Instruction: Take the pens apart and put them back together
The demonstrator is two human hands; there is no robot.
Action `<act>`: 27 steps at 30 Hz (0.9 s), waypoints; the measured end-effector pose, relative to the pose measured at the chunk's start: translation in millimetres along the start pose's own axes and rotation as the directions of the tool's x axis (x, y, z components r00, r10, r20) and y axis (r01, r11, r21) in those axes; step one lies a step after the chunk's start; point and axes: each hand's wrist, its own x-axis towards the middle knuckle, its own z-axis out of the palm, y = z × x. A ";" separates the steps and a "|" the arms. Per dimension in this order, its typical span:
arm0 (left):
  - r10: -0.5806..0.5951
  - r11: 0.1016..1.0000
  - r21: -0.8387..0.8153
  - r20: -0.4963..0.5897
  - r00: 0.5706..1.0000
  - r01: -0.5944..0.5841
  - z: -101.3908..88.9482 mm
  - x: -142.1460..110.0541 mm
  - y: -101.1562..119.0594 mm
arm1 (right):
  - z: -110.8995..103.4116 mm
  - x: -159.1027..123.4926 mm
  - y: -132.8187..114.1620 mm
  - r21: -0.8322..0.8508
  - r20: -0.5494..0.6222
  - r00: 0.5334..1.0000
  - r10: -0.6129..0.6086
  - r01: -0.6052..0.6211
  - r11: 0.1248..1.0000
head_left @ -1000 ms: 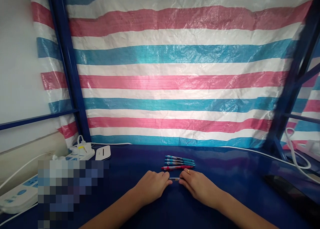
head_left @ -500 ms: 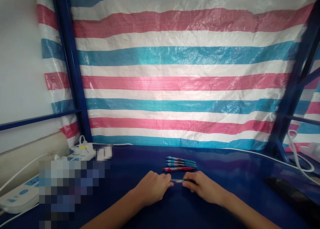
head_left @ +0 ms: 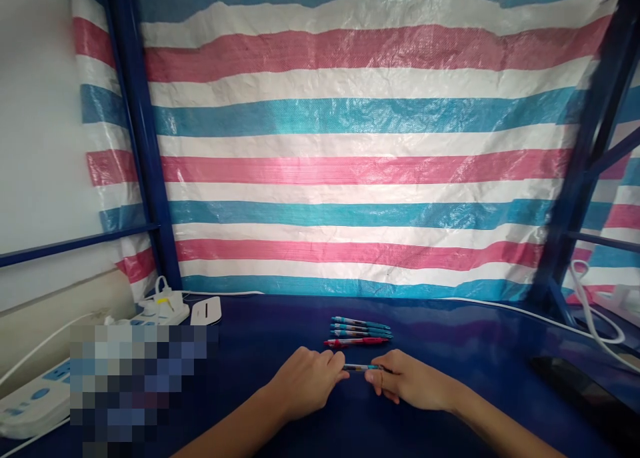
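1. Pen [head_left: 363, 367]: slim, dark-barrelled, lying crosswise between my two hands, low over the table [head_left: 475, 331], just in front of the other pens.
2. Right hand [head_left: 413, 385]: right fingers [head_left: 384, 378] narrow, pinched on the pen's right end; the grip looks firm from here.
3. Left hand [head_left: 305, 383]: left fingertips [head_left: 341, 374] curled in narrow at the pen's left end. They sit touching or just beside it; I cannot tell which.
4. Red pen [head_left: 356, 342]: lies flat just beyond the held pen, near both hands, untouched.
5. Blue pens [head_left: 360, 327]: three, side by side just past the red one, roughly parallel to it.
6. Further left at the table's back edge: power strip [head_left: 165, 309] and white box [head_left: 206, 310], near each other. Striped tarp [head_left: 360, 171] hangs behind everything.
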 end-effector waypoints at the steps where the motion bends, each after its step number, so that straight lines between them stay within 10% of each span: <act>1: 0.003 1.000 0.000 0.018 1.000 -0.003 -1.0 -0.2 0.2 | 1.0 -0.4 -0.1 -0.019 -0.010 1.000 -0.002 0.002 1.000; 11: -0.009 0.993 -0.117 0.111 0.994 0.022 -14.6 -2.6 0.4 | 7.3 0.1 3.1 -0.449 -0.122 0.979 -0.164 0.093 0.889; 27: -0.075 0.970 -0.222 0.132 0.988 0.103 -13.5 1.3 -1.2 | 2.0 -2.8 0.9 -0.317 -0.179 0.971 -0.158 0.095 0.944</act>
